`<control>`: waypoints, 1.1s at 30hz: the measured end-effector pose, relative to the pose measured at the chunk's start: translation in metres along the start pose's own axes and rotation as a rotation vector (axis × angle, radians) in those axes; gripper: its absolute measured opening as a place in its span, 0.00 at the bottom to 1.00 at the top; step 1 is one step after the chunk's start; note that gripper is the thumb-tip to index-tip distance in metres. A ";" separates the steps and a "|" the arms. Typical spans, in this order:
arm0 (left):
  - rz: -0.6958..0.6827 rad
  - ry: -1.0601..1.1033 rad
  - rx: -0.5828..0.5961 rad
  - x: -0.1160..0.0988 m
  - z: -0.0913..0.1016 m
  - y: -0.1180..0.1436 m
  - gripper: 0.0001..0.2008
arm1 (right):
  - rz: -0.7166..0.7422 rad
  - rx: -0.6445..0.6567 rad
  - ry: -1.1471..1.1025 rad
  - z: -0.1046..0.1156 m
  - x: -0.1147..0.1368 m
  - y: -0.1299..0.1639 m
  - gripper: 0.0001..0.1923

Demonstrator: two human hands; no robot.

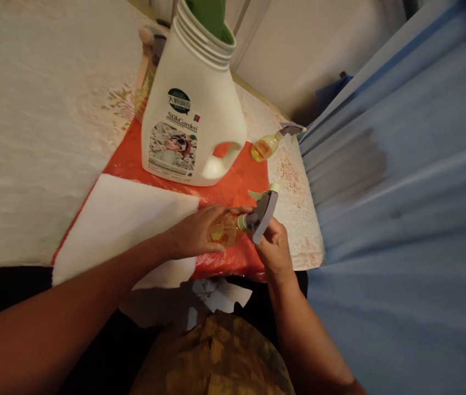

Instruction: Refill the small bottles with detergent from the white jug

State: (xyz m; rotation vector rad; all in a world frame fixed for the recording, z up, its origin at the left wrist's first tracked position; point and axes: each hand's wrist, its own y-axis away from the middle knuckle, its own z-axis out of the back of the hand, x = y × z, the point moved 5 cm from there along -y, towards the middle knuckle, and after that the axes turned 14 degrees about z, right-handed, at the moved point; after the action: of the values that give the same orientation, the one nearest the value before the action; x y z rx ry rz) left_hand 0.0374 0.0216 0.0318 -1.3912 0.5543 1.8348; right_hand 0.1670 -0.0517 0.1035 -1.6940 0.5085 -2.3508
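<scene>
A small clear spray bottle point(225, 230) with yellowish liquid lies tilted on its side in the air, or just over the red plastic sheet; which one I cannot tell. My left hand point(195, 231) is wrapped around its body. At the neck, my right hand point(276, 251) closes on the grey trigger head point(264, 214), its fingertips partly hidden behind it. The head points away to the upper right. Behind the hands stands a large white jug point(194, 109), labelled and uncapped, with something green in its mouth.
Beyond the jug's right side rests a second spray bottle point(266, 147) with orange-yellow liquid. A white cloth point(125, 225) covers part of the red plastic sheet point(233, 266). Blue curtain fabric point(389, 181) hangs close on the right. A wooden object point(145, 41) is half hidden behind the jug.
</scene>
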 end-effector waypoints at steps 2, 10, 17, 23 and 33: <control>-0.001 -0.001 -0.002 0.001 0.000 -0.001 0.38 | 0.003 -0.038 -0.023 0.000 -0.001 -0.003 0.12; 0.020 -0.024 -0.012 -0.001 0.001 0.000 0.35 | 0.045 -0.098 0.041 -0.001 0.003 -0.004 0.17; -0.002 -0.018 -0.012 -0.003 0.001 0.002 0.36 | -0.004 -0.077 0.053 0.001 -0.003 0.000 0.11; 0.039 -0.037 -0.018 -0.003 0.001 0.002 0.36 | 0.048 -0.144 0.150 -0.005 0.006 -0.005 0.14; 0.025 -0.052 -0.023 -0.004 0.001 0.003 0.36 | 0.034 -0.135 0.152 -0.003 0.003 -0.002 0.11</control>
State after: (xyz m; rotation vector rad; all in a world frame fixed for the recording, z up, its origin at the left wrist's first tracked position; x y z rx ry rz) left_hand 0.0352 0.0196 0.0353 -1.3530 0.5269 1.8976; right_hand 0.1629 -0.0504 0.1059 -1.5537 0.7318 -2.4835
